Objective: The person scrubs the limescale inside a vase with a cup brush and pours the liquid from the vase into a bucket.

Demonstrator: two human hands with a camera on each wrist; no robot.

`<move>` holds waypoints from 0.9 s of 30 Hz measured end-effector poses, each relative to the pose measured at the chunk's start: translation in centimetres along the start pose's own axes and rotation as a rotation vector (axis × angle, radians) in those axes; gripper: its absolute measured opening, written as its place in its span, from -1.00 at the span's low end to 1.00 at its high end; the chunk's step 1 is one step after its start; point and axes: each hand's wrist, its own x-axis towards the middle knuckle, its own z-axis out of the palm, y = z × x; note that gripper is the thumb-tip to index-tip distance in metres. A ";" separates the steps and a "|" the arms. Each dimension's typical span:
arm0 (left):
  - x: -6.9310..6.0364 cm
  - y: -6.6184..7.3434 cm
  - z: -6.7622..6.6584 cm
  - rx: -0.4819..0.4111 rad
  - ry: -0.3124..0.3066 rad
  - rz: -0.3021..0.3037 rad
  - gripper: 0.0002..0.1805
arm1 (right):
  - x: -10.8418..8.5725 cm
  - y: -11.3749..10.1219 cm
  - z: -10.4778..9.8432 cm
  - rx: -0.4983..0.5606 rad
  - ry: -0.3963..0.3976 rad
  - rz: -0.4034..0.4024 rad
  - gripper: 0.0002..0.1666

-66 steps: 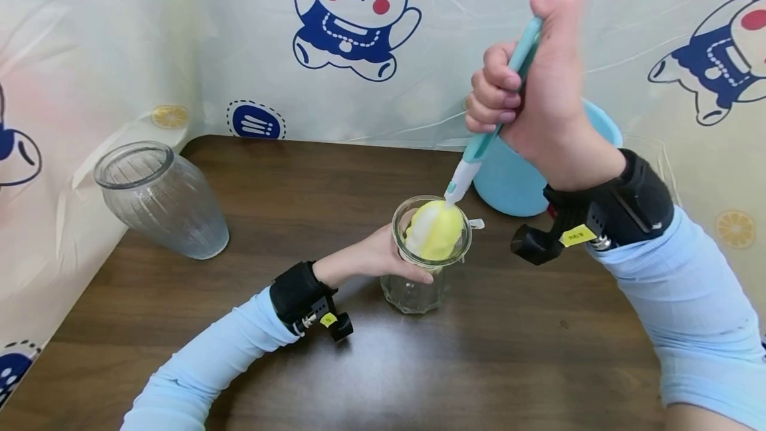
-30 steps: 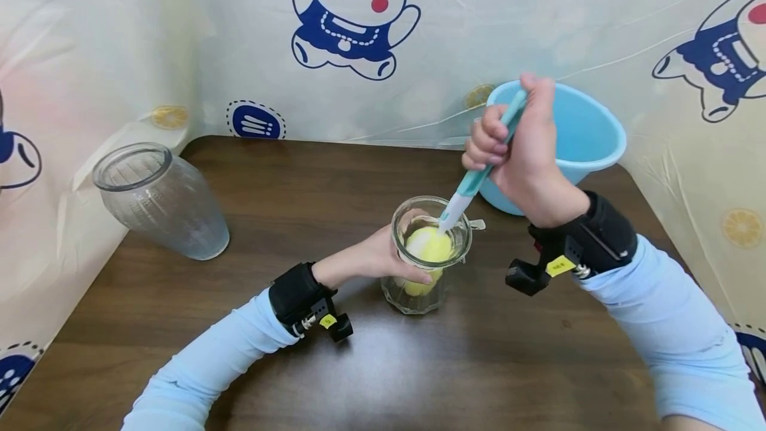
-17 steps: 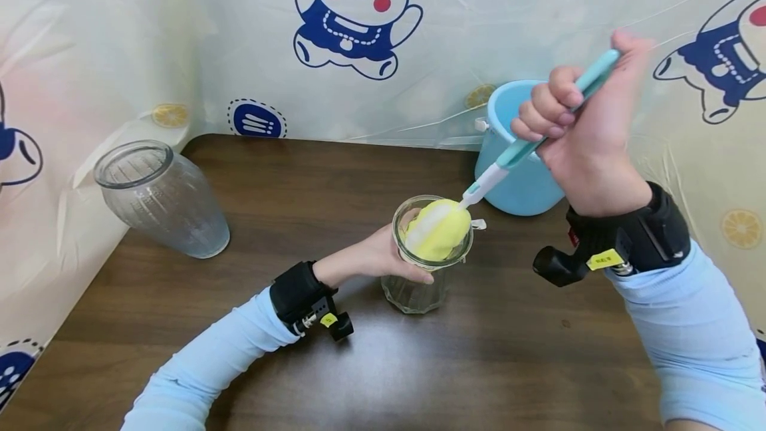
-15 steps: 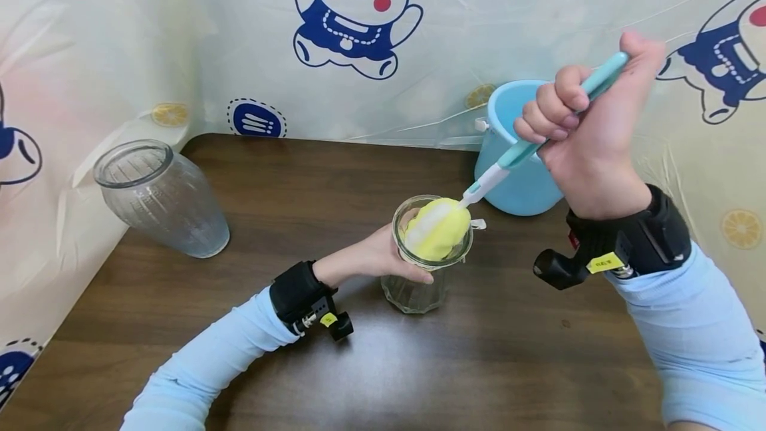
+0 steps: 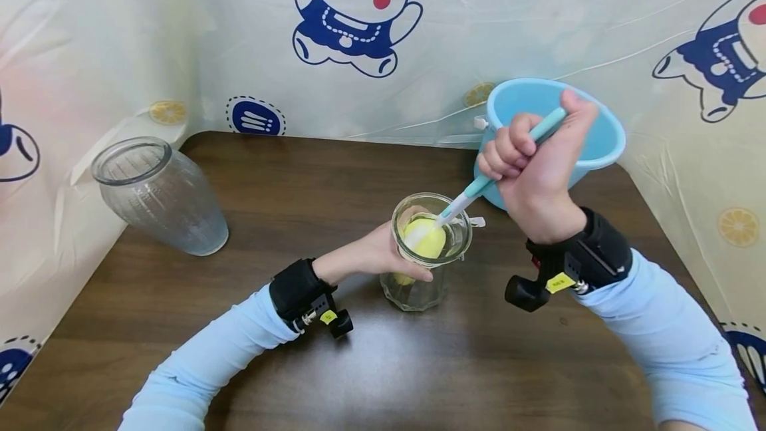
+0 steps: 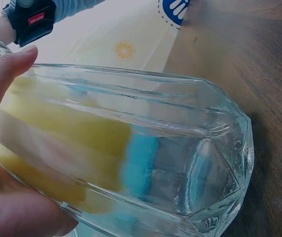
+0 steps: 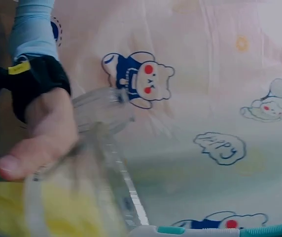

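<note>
1. Left hand: curled round the clear glass jar, the thumb lying across the near side; the fingers behind the glass are mostly hidden.
2. Right hand: closed in a fist round the turquoise handle of a brush, with the thumb raised at the handle's upper end.
3. Jar: mouth up on the brown table, near the middle of the head view; a small white tab shows at the right of its rim.
4. Brush: slanted, its white neck passing through the jar's mouth; the yellow and white sponge is inside the jar. In the left wrist view the sponge shows blurred through the glass, its end short of the jar's base.
5. Bucket: light blue, at the back right of the table, partly hidden by the right hand.
6. Vase: ribbed glass, mouth up at the back left, well apart from the jar.
7. Background: a pale sheet printed with bears and lemon slices.
8. Arms: light blue sleeves, with a black strap at each wrist.
</note>
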 end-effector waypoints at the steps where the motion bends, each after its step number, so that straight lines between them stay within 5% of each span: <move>1: 0.0 0.0 0.0 0.004 0.000 0.004 -0.18 | -0.1 0.6 -0.2 -0.028 -0.007 -0.007 -0.42; 7: 0.2 -0.1 0.1 0.039 0.001 0.025 -0.17 | -0.9 3.8 -1.3 -0.142 -0.065 -0.031 -0.41; 13: 0.1 -0.2 0.1 0.069 0.013 0.028 -0.15 | -1.3 4.7 -1.9 -0.175 -0.110 -0.034 -0.42; 20: 0.0 -0.4 0.1 0.074 0.007 0.001 -0.13 | -1.4 2.9 -1.6 -0.095 -0.075 -0.055 -0.43; 27: 0.0 -0.1 0.1 0.056 0.022 0.023 -0.16 | -1.5 -0.3 -0.4 0.050 -0.124 -0.131 -0.43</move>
